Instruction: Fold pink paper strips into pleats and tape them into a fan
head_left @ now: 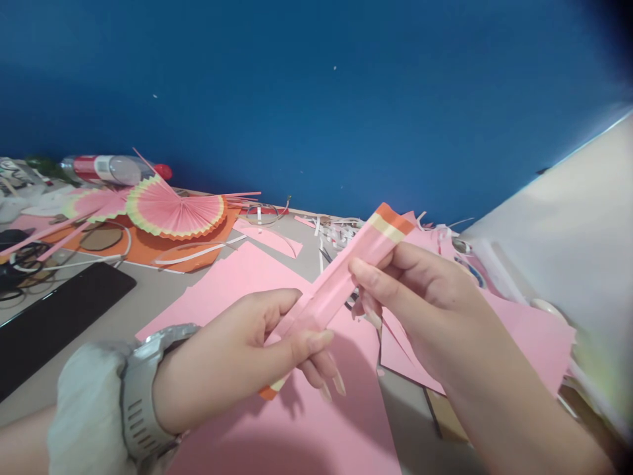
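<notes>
Between my two hands is a folded pink paper strip (330, 287) with cream and orange bands at both ends, tilted up to the right. My left hand (277, 343) pinches its lower part, thumb on top. Near the upper end, my right hand (410, 284) grips it between thumb and fingers. Below them lie large pink paper sheets (237, 280) on the table. A pleated pink paper fan (173, 208) with a yellow and orange edge rests at the back left, beside another partly hidden one.
A black phone-like slab (64, 316) lies on the left near tangled cables (24, 264). Behind the fans is a plastic bottle (119, 169) with a red cap. Paper scraps (341, 231) cover the back edge, against a blue wall (316, 99). More pink paper (529, 330) lies right.
</notes>
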Demonstrator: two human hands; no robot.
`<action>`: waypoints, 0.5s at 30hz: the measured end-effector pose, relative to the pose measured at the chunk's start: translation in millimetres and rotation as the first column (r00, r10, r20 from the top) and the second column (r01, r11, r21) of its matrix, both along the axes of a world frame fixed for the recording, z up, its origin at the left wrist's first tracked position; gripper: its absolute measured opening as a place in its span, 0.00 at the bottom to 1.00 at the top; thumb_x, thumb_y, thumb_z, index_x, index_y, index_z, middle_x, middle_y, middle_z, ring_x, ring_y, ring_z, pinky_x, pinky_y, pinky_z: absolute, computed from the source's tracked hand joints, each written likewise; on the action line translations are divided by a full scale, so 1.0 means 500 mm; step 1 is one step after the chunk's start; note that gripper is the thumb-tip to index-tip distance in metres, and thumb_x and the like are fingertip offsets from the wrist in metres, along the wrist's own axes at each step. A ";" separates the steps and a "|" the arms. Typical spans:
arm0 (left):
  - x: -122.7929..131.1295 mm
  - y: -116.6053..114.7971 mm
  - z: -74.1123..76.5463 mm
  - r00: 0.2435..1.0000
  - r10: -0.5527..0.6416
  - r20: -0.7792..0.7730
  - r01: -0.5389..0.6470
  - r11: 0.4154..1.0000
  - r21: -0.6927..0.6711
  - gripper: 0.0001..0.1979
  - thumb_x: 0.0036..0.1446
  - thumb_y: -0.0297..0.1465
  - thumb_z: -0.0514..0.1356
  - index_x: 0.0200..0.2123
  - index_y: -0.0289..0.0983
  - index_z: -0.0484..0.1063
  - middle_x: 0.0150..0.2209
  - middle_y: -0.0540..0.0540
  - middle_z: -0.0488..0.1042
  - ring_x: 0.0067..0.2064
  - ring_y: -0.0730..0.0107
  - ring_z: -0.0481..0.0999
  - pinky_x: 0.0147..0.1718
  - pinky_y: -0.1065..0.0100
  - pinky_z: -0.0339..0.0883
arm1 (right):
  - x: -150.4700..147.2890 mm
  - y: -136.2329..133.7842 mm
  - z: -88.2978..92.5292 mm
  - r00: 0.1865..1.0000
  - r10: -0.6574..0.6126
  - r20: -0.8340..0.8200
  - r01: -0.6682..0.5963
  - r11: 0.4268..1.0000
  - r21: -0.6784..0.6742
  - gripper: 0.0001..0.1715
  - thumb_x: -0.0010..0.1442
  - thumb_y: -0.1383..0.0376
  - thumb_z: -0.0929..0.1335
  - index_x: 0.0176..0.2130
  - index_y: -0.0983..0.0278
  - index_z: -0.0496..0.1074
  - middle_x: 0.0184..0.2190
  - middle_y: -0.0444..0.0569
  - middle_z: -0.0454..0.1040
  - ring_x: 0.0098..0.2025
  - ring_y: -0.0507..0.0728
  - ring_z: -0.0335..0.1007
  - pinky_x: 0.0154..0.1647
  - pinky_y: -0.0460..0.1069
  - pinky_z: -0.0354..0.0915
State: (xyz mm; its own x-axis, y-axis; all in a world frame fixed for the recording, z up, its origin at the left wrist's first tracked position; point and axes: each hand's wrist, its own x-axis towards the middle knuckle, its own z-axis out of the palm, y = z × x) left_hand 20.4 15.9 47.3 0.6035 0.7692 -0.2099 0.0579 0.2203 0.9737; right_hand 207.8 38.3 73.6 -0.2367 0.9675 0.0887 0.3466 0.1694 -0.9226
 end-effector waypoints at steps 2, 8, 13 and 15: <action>-0.001 0.001 0.002 1.000 -0.009 -0.010 0.009 1.000 0.016 0.13 0.61 0.41 0.52 0.34 0.36 0.65 0.31 0.46 0.79 0.32 0.67 0.79 0.30 0.68 0.72 | 0.000 -0.002 -0.001 1.000 -0.008 0.001 0.008 1.000 0.006 0.14 0.60 0.58 0.66 0.26 0.62 0.66 0.19 0.37 0.65 0.23 0.44 0.63 0.24 0.38 0.61; 0.005 -0.004 0.009 0.998 0.039 -0.046 -0.040 0.999 -0.015 0.13 0.61 0.40 0.52 0.33 0.37 0.64 0.30 0.47 0.79 0.31 0.67 0.79 0.29 0.69 0.71 | -0.010 0.001 -0.001 0.997 0.041 -0.063 -0.046 0.994 -0.096 0.10 0.57 0.58 0.68 0.29 0.62 0.68 0.21 0.38 0.68 0.24 0.46 0.64 0.24 0.39 0.62; 0.008 -0.005 0.008 0.985 0.117 -0.126 -0.113 0.993 0.039 0.10 0.61 0.39 0.53 0.35 0.38 0.66 0.32 0.49 0.79 0.29 0.73 0.77 0.17 0.80 0.61 | -0.023 -0.002 0.009 0.987 0.157 -0.014 -0.152 0.928 -0.339 0.10 0.55 0.60 0.69 0.29 0.63 0.69 0.20 0.40 0.70 0.22 0.47 0.65 0.22 0.41 0.62; 0.007 -0.003 0.009 0.986 0.119 -0.119 -0.117 0.993 0.023 0.10 0.60 0.38 0.54 0.34 0.38 0.68 0.31 0.50 0.79 0.29 0.76 0.76 0.20 0.82 0.63 | -0.021 -0.002 0.013 0.992 0.116 0.039 -0.099 0.948 -0.303 0.12 0.56 0.58 0.68 0.28 0.64 0.69 0.18 0.39 0.68 0.21 0.47 0.65 0.21 0.42 0.60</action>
State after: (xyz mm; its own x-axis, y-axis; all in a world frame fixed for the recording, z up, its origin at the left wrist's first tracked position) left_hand 24.1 14.6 51.9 0.4799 0.8372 -0.2622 0.1486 0.2170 0.9648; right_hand 197.2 37.5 80.1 -0.3375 0.9158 -0.2178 0.3936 -0.0729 -0.9164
